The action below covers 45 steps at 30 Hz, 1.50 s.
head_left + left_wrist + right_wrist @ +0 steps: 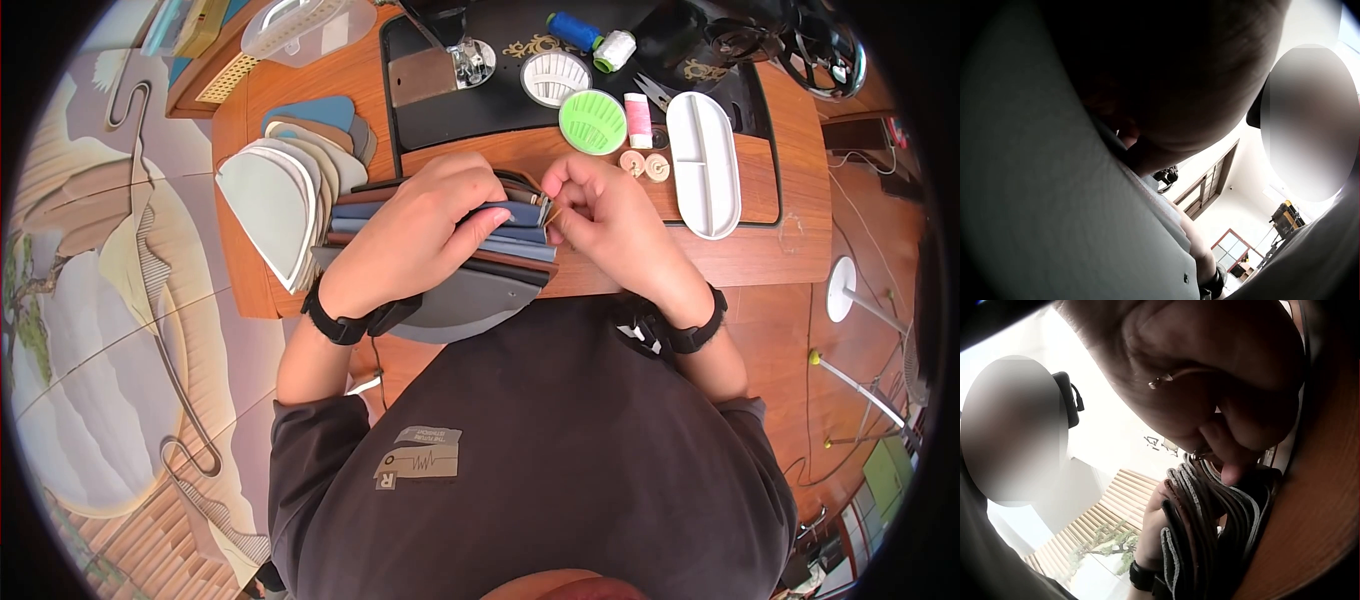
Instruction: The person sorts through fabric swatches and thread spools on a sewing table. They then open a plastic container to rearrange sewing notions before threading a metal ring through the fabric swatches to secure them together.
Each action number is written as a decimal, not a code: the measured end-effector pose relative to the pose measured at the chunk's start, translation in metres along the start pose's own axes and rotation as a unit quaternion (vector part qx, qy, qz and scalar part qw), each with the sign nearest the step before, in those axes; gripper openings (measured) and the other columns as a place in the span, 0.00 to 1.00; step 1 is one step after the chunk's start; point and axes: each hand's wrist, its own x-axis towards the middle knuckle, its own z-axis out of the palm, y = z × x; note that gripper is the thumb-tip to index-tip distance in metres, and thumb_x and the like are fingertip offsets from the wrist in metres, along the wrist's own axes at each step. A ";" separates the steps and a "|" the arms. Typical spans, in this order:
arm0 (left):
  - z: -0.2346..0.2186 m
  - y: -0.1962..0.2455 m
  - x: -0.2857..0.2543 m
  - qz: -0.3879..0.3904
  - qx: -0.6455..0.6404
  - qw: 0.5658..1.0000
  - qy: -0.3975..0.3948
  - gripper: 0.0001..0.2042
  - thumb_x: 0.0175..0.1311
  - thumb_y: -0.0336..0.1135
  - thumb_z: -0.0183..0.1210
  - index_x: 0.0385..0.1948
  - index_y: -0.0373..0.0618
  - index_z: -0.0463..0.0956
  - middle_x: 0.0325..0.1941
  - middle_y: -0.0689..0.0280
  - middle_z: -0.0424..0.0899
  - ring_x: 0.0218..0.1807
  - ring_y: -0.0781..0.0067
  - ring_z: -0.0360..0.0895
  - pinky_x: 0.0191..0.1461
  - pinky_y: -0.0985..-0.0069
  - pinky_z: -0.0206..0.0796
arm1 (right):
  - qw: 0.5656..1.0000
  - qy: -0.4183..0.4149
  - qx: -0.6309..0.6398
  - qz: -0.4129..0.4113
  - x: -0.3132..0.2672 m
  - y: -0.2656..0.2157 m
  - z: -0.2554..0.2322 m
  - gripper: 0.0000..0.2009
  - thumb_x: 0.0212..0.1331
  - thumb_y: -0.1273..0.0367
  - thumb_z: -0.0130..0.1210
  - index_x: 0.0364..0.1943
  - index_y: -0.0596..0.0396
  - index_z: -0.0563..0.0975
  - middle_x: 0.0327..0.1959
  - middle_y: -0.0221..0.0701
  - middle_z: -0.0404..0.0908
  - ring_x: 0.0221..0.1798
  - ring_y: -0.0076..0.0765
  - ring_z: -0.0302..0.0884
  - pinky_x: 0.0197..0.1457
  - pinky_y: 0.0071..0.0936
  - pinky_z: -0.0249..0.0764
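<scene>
A bundle of folded leather-like pieces in blue, brown, black and grey lies at the table's front edge. My left hand grips it from above, thumb and fingers pinching a dark blue fold. At the bundle's right end, my right hand has curled fingers and pinches something small and thin at the folds' edge, too small to identify. In the right wrist view the layered edges stand below the right hand. A grey piece fills much of the left wrist view, beside the shadowed left hand.
Fanned pale pieces lie left on the table. Behind are a sewing machine, blue and white thread spools, white and green pin discs, scissors and bobbins. A white divided tray sits right.
</scene>
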 end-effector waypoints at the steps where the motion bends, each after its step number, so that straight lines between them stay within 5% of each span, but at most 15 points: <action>1: 0.000 0.000 0.001 -0.001 -0.003 1.000 0.003 0.05 0.66 0.27 0.62 0.36 0.37 0.75 0.35 0.58 0.75 0.39 0.56 0.74 0.45 0.66 0.67 | 1.000 -0.008 0.010 -0.002 0.002 0.001 -0.003 0.05 0.64 0.82 0.52 0.41 0.61 0.72 0.26 0.29 0.81 0.32 0.20 0.80 0.37 0.19 0.75; 8: -0.002 -0.003 0.003 0.017 0.011 1.000 -0.017 0.06 0.67 0.28 0.62 0.35 0.36 0.74 0.34 0.58 0.74 0.38 0.56 0.73 0.43 0.66 0.66 | 0.997 -0.046 0.064 0.018 0.004 -0.004 -0.014 0.06 0.68 0.79 0.51 0.45 0.55 0.72 0.30 0.22 0.78 0.33 0.14 0.79 0.32 0.12 0.69; 23: 0.002 -0.003 0.001 0.001 0.008 1.000 -0.003 0.05 0.65 0.26 0.62 0.39 0.38 0.76 0.35 0.59 0.76 0.38 0.58 0.76 0.43 0.67 0.68 | 0.994 -0.052 0.076 0.062 0.003 -0.008 -0.017 0.06 0.68 0.78 0.51 0.45 0.56 0.71 0.30 0.23 0.82 0.32 0.13 0.78 0.30 0.13 0.68; 29: 0.000 -0.002 0.002 -0.013 -0.012 1.000 -0.006 0.06 0.64 0.26 0.64 0.38 0.37 0.76 0.34 0.60 0.77 0.37 0.58 0.76 0.42 0.68 0.69 | 0.995 -0.047 0.086 0.024 0.004 -0.004 -0.013 0.06 0.66 0.80 0.51 0.44 0.57 0.71 0.30 0.25 0.81 0.33 0.15 0.79 0.34 0.16 0.72; 32: -0.001 -0.002 0.002 -0.014 -0.007 1.000 -0.007 0.06 0.64 0.26 0.64 0.38 0.37 0.76 0.34 0.60 0.77 0.37 0.58 0.76 0.43 0.68 0.69 | 0.996 -0.052 0.074 0.020 0.004 0.000 -0.013 0.07 0.67 0.80 0.49 0.45 0.54 0.71 0.31 0.20 0.79 0.33 0.11 0.77 0.31 0.10 0.65; 35: 0.001 -0.002 0.003 -0.010 0.004 1.000 0.000 0.07 0.64 0.27 0.65 0.38 0.37 0.76 0.34 0.59 0.78 0.37 0.57 0.77 0.43 0.68 0.69 | 0.996 -0.058 0.072 0.017 0.004 0.000 -0.014 0.07 0.66 0.82 0.49 0.44 0.58 0.71 0.29 0.25 0.80 0.33 0.16 0.79 0.36 0.17 0.73; 45: 0.005 0.000 0.001 -0.013 -0.041 0.999 0.030 0.09 0.62 0.23 0.65 0.41 0.39 0.76 0.38 0.60 0.80 0.41 0.60 0.79 0.47 0.68 0.71 | 0.995 -0.030 0.094 0.022 0.003 -0.003 -0.008 0.07 0.65 0.83 0.48 0.43 0.58 0.71 0.29 0.25 0.80 0.33 0.16 0.78 0.36 0.16 0.71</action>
